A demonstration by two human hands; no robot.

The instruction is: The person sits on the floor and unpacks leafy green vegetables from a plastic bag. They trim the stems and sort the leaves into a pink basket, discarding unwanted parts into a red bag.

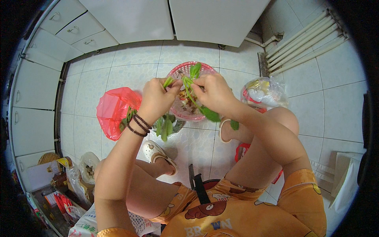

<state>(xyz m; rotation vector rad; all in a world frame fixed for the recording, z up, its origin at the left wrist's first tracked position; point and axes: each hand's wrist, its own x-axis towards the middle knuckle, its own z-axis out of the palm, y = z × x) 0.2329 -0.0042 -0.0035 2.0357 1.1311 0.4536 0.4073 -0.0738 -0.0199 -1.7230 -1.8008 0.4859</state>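
My left hand (158,96) grips a small bunch of leafy greens (164,127), its pale stems poking out above the thumb and its leaves hanging below. Between the fingers of my right hand (214,90) is a green leafy stalk (189,90) with a brownish root end and drooping leaves. The two hands nearly meet at the stalk's top. Under them stands a pink perforated plastic basket (211,68), lined with clear plastic and holding brownish scraps. To the left lies a red plastic bag (114,106) with more stems (130,114) at its opening.
A dark container or bag (177,126) sits partly hidden below my left hand. Right of the basket is a filled clear plastic bag (263,90). White cabinets (142,20) line the far side, and pipes (302,43) run along the right wall. Bags and boxes crowd the lower left.
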